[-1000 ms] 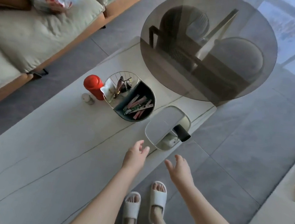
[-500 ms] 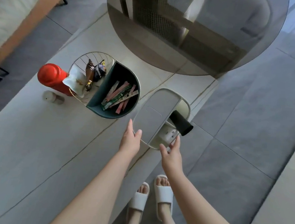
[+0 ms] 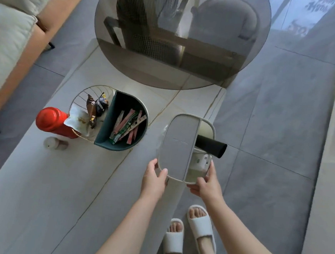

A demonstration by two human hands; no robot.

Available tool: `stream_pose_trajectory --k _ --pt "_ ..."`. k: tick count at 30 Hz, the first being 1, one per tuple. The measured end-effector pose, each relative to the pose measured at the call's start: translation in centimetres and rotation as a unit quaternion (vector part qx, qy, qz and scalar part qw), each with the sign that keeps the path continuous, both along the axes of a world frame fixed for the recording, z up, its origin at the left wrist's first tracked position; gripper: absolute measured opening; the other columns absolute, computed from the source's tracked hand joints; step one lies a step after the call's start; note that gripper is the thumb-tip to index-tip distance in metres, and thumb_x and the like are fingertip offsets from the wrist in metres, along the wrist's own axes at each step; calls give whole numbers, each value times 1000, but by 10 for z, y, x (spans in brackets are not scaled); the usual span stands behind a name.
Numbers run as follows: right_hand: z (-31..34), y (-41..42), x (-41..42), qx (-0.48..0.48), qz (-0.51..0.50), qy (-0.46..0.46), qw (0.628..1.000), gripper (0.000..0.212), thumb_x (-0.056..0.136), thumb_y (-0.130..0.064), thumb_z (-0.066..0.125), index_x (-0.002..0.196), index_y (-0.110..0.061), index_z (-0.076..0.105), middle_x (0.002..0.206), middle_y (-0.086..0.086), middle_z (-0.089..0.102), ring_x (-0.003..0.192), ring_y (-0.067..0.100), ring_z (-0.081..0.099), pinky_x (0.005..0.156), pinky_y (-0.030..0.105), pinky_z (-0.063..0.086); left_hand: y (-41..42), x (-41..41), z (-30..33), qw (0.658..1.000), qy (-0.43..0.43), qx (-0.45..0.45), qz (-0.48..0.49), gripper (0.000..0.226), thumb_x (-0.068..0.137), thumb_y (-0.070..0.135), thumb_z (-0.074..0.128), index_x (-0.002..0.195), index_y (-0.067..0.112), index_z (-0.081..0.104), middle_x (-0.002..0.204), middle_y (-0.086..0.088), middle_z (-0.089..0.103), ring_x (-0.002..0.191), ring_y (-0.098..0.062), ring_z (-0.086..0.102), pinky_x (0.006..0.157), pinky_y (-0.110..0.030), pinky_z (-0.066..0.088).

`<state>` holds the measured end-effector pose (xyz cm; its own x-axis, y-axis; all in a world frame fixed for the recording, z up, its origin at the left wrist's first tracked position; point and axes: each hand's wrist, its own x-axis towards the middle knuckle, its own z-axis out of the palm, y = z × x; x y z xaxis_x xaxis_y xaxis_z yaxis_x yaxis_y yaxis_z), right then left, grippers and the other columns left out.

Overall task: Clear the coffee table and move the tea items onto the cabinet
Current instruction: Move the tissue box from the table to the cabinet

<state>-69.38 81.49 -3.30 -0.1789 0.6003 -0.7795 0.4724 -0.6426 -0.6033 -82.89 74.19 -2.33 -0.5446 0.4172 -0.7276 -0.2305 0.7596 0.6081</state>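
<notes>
A pale oval storage box (image 3: 178, 145) with a half lid stands at the right edge of the light stone coffee table (image 3: 62, 178). A black cylinder (image 3: 211, 146) and a white device stick out of its open half. My left hand (image 3: 154, 178) grips the box's near left rim. My right hand (image 3: 206, 182) grips its near right rim. Left of the box stands a round basket (image 3: 111, 120), half wire with wrappers and half teal bin with sachets. A red bottle (image 3: 53, 120) and a small pale jar (image 3: 54, 143) stand beside the basket.
A round smoked-glass tabletop (image 3: 179, 37) overlaps the table's far end. A sofa (image 3: 11, 34) with cream cushions lies at the left. A pale cabinet edge (image 3: 332, 160) runs along the right. Grey floor tiles and my slippered feet (image 3: 188, 236) are below.
Both hands reached forward from open above the table edge and closed on the near rim of the oval box. The view shifted closer over the table.
</notes>
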Motion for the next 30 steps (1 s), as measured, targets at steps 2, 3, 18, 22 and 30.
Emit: stream_pose_trajectory --k 2,3,18,22,30 --pt "13 -6 21 -2 -12 -1 1000 72 92 1 39 145 -39 13 124 11 58 87 30 68 79 44 58 -5 14 13 1000 -20 3 -14 46 93 20 53 137 19 39 132 -1 49 117 -23 53 100 -47 47" --pt "21 -9 32 -4 -18 -3 1000 72 92 2 39 146 -39 13 122 11 59 87 31 68 80 45 57 -8 21 20 999 -26 3 -24 43 93 21 53 135 19 41 129 -1 51 115 -22 54 100 -46 47" --pt "100 -64 255 -1 -145 -17 989 69 91 1 40 145 -35 17 101 6 63 78 27 68 70 34 56 12 183 91 957 -126 61 -252 54 96 15 49 145 28 32 134 3 47 97 -6 55 76 -30 50" --pt "109 -89 323 8 -195 -32 980 67 92 1 40 144 -34 20 108 10 62 82 29 68 67 33 56 7 251 96 938 -178 59 -291 53 96 9 47 144 28 34 129 3 51 91 -2 57 77 -31 49" --pt "97 -140 458 23 -306 -40 951 66 88 5 39 138 -38 32 98 8 65 73 30 66 64 36 55 -4 402 94 907 -191 32 -375 56 95 11 49 145 30 30 141 2 43 106 -10 52 73 -26 48"
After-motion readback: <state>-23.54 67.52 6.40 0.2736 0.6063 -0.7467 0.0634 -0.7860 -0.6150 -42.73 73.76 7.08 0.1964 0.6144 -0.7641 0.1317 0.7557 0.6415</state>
